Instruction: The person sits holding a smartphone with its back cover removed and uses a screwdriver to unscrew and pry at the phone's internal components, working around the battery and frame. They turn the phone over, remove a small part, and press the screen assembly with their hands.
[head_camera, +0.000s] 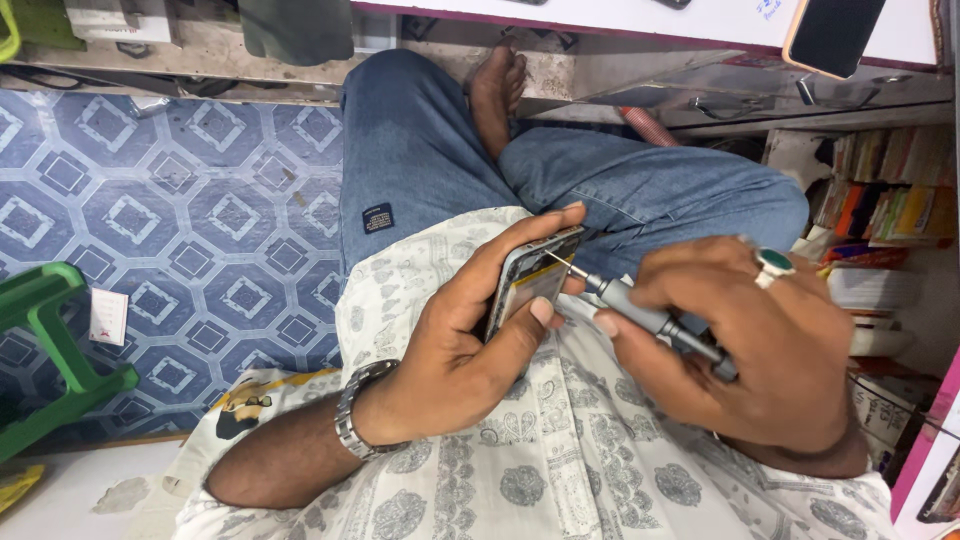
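My left hand (470, 340) grips an opened phone (530, 280) with its back cover off, tilted edge-on over my lap, thumb resting on its lower end. My right hand (750, 350), wearing a green-stone ring, holds a small grey screwdriver (640, 315). Its thin tip touches the upper inside of the phone. A metal watch sits on my left wrist. Both hands hover above my patterned white shirt and crossed legs in blue jeans (420, 150).
A blue patterned floor (180, 220) spreads to the left, with a green plastic stool (50, 350) at its edge. A counter edge with a phone (830, 35) lies at the top right. Shelves of stacked boxes (880, 200) stand on the right.
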